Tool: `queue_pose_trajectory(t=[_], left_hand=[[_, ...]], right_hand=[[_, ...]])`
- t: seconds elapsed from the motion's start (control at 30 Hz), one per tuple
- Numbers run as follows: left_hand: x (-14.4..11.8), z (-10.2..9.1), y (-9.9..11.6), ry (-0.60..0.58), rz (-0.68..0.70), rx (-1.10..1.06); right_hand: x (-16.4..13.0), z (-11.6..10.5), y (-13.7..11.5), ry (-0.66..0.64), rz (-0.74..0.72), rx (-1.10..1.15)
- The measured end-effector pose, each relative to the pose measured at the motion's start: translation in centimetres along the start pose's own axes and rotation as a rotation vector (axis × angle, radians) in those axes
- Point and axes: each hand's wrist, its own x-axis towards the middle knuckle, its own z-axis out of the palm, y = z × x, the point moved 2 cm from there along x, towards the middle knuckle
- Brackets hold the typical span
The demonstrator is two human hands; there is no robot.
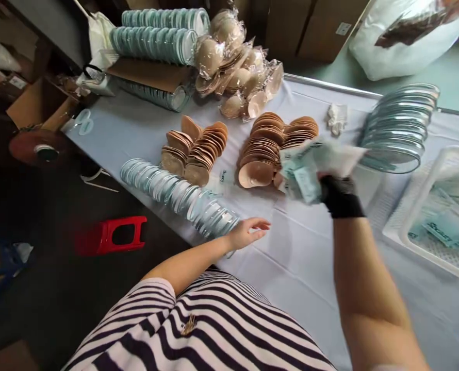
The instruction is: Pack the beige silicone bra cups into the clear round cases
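My right hand, a black band on its wrist, grips a blurred bundle of pale green and white paper packets above the table, just right of a fanned pile of tan round pads. My left hand rests open on the white tablecloth near the front edge, fingers spread, holding nothing. It lies right beside the end of a row of clear round lids. A second pile of tan pads sits behind that row.
A white plastic basket with more packets stands at right. A stack of clear lids lies behind it. Bagged pads and stacked teal lids fill the far side. A red stool stands on the floor at left.
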Motion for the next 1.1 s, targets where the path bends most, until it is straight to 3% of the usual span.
queue_pose_trajectory(t=[0.07, 0.13, 0.17, 0.23, 0.3, 0.37, 0.47, 0.53, 0.6, 0.7, 0.77, 0.9, 1.1], left_hand=[[-2.2, -7.1, 0.1, 0.218, 0.107, 0.074], [-4.2, -16.3, -0.9, 0.501, 0.149, 0.163], [-5.2, -21.5, -1.7, 0.655, 0.143, 0.195], [-7.0, -32.1, -3.4, 0.929, 0.093, 0.262], [-8.3, -41.9, -5.2, 1.092, 0.002, 0.362], [-9.0, -49.8, -6.7, 1.153, -0.107, 0.499], [-9.0, -57.5, -9.1, 1.089, -0.294, 0.638], [-8.5, -60.1, -10.9, 1.002, -0.419, 0.613], [-7.8, -61.1, -12.6, 0.862, -0.512, 0.510], [-6.9, -60.8, -14.3, 0.684, -0.540, 0.481], [-6.7, -60.0, -14.6, 0.630, -0.516, 0.526], [-7.7, -57.4, -14.7, 0.581, -0.510, 0.484], [-9.3, -52.1, -14.7, 0.583, -0.544, 0.447]], right_hand=[[-2.6, 9.9, 3.2, 0.000, 0.153, 0.145], [-4.9, 18.4, 6.9, -0.088, 0.262, 0.159], [-5.7, 21.6, 8.8, -0.112, 0.306, 0.149], [-6.5, 26.0, 11.8, -0.084, 0.348, 0.111], [-6.2, 27.9, 13.7, 0.010, 0.336, -0.010], [-5.8, 27.6, 14.1, 0.091, 0.292, -0.233], [-7.2, 24.2, 12.6, 0.138, 0.198, -0.557], [-10.5, 20.8, 10.8, 0.187, 0.117, -0.707], [-15.5, 17.8, 9.4, 0.306, 0.118, -0.833], [-23.2, 15.9, 9.8, 0.489, 0.450, -0.803], [-26.3, 16.3, 11.3, 0.470, 0.630, -0.622], [-26.5, 16.4, 13.2, 0.406, 0.602, -0.474], [-24.2, 11.2, 12.8, 0.411, 0.559, -0.437]])
